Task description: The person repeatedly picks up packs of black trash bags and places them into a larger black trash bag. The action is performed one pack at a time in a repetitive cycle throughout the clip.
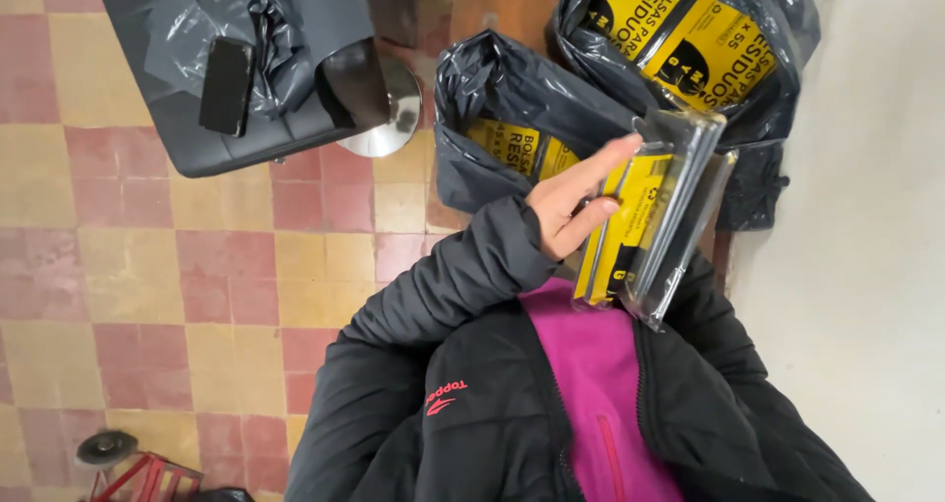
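- The black padded jacket (472,404) with a pink fleece (600,384) under it fills the bottom of the view, closest to the camera; the person is bending over the floor.
- The floor (148,295) is laid in worn red and yellow tiles like a checkerboard, and a pale wall (866,266) runs along the right edge.
- A dark grey chair seat (197,138) on a shiny round metal base (394,108) stands at the upper left, carrying loose grey plastic sheeting (226,20) and a black phone (226,87) lying flat on it, well apart from the hand.
- Two black plastic sacks sit on the floor near the wall: the nearer sack (522,98) gapes open towards the person, and the farther sack (768,30) also shows yellow packs inside.
- A stack of flat yellow-and-black packs in clear wrappers (655,217) is held on edge just above the nearer sack, tilted, seemingly so the bundle stays together as one.
- The left hand (576,202) lies along the face of the stack, fingers straight and pressed on it, steadying rather than clutching.
- The right hand is hidden behind the stack; I cannot tell how it grips.
- A red metal frame with a small wheel (128,468) pokes in at the lower left corner.
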